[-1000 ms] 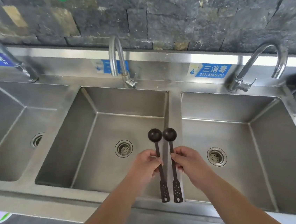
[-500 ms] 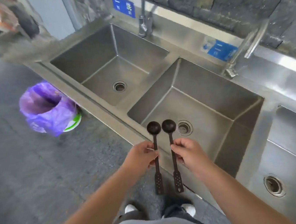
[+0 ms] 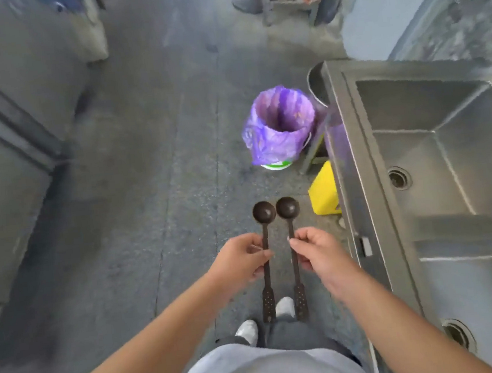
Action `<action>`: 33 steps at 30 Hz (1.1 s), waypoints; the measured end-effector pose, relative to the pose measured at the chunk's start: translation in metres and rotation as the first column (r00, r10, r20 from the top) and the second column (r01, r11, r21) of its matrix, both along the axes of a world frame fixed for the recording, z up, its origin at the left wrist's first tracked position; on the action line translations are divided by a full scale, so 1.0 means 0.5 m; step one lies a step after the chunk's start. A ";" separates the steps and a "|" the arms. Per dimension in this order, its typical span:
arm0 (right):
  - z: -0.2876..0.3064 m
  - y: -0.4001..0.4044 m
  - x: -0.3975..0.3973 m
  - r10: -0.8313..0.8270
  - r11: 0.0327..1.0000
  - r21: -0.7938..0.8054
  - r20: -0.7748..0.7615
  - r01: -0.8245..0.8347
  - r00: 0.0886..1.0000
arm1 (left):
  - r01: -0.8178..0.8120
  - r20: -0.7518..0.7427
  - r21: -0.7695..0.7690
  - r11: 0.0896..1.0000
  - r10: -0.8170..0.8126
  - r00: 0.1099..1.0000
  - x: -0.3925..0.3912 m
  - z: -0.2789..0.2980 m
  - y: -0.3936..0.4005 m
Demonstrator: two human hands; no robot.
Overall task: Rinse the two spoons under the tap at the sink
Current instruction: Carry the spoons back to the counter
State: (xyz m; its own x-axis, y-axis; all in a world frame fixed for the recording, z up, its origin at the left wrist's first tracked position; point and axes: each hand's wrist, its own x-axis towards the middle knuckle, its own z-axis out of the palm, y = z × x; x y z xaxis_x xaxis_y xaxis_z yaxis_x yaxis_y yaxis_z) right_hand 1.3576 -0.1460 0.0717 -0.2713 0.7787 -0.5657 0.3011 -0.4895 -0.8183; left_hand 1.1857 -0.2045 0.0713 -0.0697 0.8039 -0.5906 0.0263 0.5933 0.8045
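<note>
Two dark long-handled spoons are held side by side over the floor, bowls pointing away from me. My left hand [image 3: 242, 261] pinches the handle of the left spoon [image 3: 263, 212]. My right hand [image 3: 316, 250] pinches the handle of the right spoon [image 3: 287, 207]. The steel sink unit [image 3: 352, 144] runs along the right side, its basins to the right of both hands. No tap is in view.
A bin lined with a purple bag [image 3: 279, 126] stands on the grey floor ahead, next to the sink's corner. A yellow object [image 3: 324, 191] lies under the sink edge. Grey cabinets [image 3: 5, 135] line the left. My feet show below the spoons.
The view has swung left, away from the sink basins and taps toward the floor. Both hands keep the same grip on the spoons, now over the floor instead of the basin.
</note>
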 end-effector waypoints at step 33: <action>-0.024 0.027 -0.757 0.964 0.267 -0.037 -0.015 -0.963 0.267 | -0.952 0.019 -0.040 0.302 0.953 0.302 -0.410 0.001 -0.217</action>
